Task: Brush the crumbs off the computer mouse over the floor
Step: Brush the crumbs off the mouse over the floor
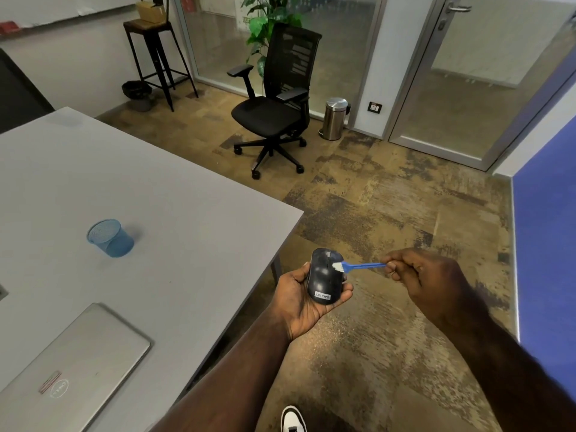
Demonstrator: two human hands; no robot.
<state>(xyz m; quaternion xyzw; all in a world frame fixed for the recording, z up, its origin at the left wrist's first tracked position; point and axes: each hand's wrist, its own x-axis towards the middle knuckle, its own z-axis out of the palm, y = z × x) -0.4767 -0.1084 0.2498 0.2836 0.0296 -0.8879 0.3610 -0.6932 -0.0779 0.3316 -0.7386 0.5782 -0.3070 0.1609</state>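
A black computer mouse (pixel 324 277) with a Lenovo label lies in the palm of my left hand (pixel 300 302), held over the patterned carpet floor (pixel 389 213) just past the table corner. My right hand (pixel 427 277) pinches the handle of a small blue brush (pixel 361 265). The brush's white bristles touch the right side of the mouse near its scroll wheel. No crumbs are visible on the mouse at this size.
A grey table (pixel 156 194) fills the left, with a blue mesh cup (pixel 110 238) and a closed silver laptop (pixel 71 369) on it. A black office chair (pixel 274 101), a steel bin (pixel 335 118) and a blue wall panel (pixel 545 244) stand around. My white shoe (pixel 293 419) shows below.
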